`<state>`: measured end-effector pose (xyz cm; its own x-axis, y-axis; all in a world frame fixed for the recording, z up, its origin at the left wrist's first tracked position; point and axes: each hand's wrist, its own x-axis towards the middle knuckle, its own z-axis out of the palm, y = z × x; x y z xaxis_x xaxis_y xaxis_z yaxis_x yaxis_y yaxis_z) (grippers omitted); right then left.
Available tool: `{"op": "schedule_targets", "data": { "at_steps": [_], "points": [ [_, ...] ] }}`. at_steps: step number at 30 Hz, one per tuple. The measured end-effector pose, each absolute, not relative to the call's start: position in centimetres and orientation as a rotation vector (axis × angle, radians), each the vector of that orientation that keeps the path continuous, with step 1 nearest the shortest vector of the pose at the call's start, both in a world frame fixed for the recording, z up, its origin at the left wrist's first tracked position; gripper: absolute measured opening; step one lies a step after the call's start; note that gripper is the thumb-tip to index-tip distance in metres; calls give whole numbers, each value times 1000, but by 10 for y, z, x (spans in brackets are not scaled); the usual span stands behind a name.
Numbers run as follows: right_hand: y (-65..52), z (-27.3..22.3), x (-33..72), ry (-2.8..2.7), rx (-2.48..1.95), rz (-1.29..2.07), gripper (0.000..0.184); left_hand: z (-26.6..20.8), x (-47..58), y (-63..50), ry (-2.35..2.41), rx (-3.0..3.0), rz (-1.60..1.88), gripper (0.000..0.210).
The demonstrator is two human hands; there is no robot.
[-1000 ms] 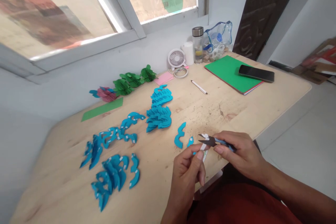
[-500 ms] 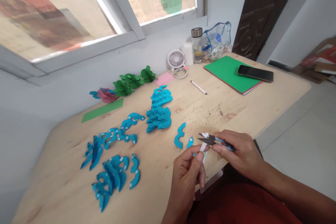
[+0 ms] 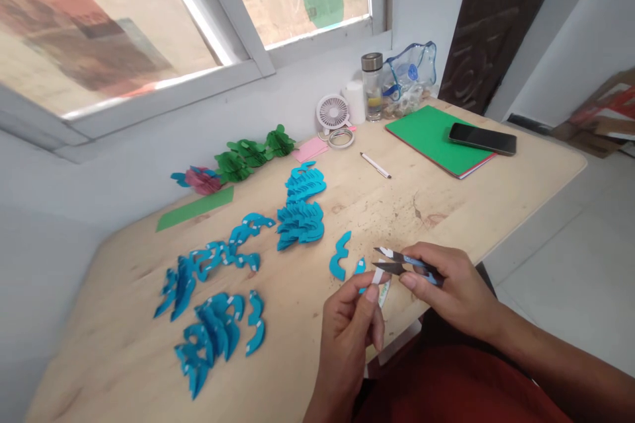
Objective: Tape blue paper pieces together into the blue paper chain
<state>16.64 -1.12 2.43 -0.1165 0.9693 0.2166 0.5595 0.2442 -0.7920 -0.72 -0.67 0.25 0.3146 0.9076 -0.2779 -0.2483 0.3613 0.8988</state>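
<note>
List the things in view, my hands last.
table: 1, tan, centre
snips: 1, dark, front
strip: 1, white, front
cutouts: many, blue, table
ruffles: several, green, back
rosette: 1, pink/blue, back
card: 1, green, left
slips: some, pink, back
fan, cylinder: 2, white, back
tape: 1, pale, back
bottle: 1, clear, back
pouch: 1, clear, back
pen: 1, white, centre
sheet: 1, green, right
phone: 1, black, right
window: 1, white, back
door: 1, brown, right
left hand: 1, on strip
right hand: 1, on snips

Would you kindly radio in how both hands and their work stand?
Left hand pinching white strip. Right hand gripping dark snips, blades parted. Two blue pieces close by on table; nothing seen blocking the blades.
</note>
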Motion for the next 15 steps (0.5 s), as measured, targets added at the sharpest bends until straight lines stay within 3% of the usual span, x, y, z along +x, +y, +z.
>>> {"op": "schedule_targets", "data": {
  "at_steps": [15],
  "points": [
    [-9, 27, 164, -1756, -1368, 898, 28, 5, -7, 0, 908, 1003, 818, 36]
  ]
}}
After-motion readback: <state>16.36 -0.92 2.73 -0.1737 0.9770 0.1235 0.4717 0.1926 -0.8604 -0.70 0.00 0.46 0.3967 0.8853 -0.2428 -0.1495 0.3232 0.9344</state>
